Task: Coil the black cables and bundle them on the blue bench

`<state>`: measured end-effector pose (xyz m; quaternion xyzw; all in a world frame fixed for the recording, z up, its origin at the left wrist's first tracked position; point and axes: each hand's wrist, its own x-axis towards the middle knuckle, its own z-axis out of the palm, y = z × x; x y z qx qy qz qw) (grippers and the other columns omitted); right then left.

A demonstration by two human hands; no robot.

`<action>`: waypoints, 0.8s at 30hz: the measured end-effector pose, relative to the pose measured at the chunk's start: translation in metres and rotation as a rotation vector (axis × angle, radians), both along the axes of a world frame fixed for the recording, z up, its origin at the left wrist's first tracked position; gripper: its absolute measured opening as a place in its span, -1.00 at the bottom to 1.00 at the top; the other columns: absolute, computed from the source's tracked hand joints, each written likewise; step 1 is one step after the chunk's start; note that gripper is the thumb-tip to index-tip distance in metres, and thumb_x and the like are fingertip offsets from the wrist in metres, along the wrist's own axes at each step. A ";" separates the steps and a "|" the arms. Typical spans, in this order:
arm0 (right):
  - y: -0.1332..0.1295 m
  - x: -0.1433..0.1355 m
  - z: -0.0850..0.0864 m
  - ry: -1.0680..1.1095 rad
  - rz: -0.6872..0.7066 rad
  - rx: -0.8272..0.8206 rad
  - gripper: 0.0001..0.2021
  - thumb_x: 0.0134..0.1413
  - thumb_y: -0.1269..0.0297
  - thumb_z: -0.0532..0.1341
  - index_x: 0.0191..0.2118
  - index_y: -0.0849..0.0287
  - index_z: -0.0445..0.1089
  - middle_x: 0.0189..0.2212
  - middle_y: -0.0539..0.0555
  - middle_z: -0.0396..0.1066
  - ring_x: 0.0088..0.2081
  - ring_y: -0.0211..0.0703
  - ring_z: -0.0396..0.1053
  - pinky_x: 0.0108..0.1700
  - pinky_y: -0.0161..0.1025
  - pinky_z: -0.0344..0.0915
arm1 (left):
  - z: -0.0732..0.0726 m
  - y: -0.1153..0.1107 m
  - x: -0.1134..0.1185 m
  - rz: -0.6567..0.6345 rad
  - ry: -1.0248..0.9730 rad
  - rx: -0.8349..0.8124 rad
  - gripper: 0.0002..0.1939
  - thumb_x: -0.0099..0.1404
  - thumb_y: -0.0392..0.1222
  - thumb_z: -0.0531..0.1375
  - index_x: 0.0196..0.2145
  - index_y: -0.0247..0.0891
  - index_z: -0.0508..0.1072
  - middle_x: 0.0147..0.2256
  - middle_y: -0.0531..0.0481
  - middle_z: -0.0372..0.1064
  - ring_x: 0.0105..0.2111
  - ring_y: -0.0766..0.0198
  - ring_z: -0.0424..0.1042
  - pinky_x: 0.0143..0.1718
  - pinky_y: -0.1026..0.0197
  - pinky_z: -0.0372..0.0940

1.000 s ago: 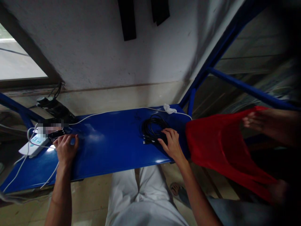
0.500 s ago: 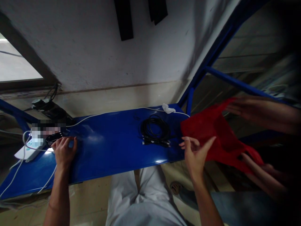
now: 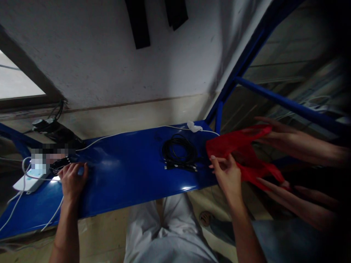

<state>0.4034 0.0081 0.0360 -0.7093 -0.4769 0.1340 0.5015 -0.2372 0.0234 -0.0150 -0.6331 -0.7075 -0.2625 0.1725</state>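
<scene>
Right hand [image 3: 228,174] at red bag [image 3: 223,145], can't tell if gripping; left hand [image 3: 72,179] curled on blue table [image 3: 131,175], hold unclear. Black cables [image 3: 179,163] coiled between them.

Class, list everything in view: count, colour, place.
table: 1, blue, centre
cable bundle: 1, black, right
bag: 1, red, right
power strip: 1, white, left
flat item: 1, black, left
object (unclear): 1, black, back left
crumpled piece: 1, white, back right
cords: several, white, back and left
strips: 2, black, wall
frame bars: several, blue, sides
window: 1, pale, upper left
co-worker's hands: 2, bare, right
left hand: 1, bare, on table
right hand: 1, bare, at bag
</scene>
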 end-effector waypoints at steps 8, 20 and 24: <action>-0.005 -0.018 -0.003 -0.194 0.089 -0.104 -0.35 0.34 -0.26 0.25 0.22 0.23 0.40 -0.18 0.23 0.67 -0.30 0.06 0.63 -0.23 -0.12 0.50 | 0.002 0.000 0.002 -0.014 0.006 -0.004 -0.64 0.55 0.06 0.10 -0.15 -0.24 0.57 -0.09 -0.29 0.58 0.09 -0.20 0.44 0.26 -0.25 0.13; -0.003 -0.021 -0.013 -0.252 0.148 -0.189 -0.42 0.34 -0.32 0.20 0.05 0.16 0.46 -0.30 0.17 0.65 -0.38 0.06 0.58 -0.32 -0.12 0.40 | 0.003 -0.001 0.003 -0.010 -0.003 -0.006 -0.68 0.56 0.04 0.10 -0.15 -0.20 0.55 -0.08 -0.25 0.58 0.10 -0.15 0.43 0.26 -0.21 0.12; -0.004 -0.019 -0.009 -0.235 0.073 -0.224 -0.11 0.32 -0.33 0.20 0.46 0.33 0.20 -0.43 0.15 0.60 -0.39 0.18 0.59 -0.38 -0.11 0.35 | 0.002 0.000 0.002 -0.015 -0.025 -0.006 -0.69 0.55 0.05 0.12 -0.15 -0.20 0.55 -0.08 -0.25 0.58 0.10 -0.16 0.43 0.26 -0.22 0.12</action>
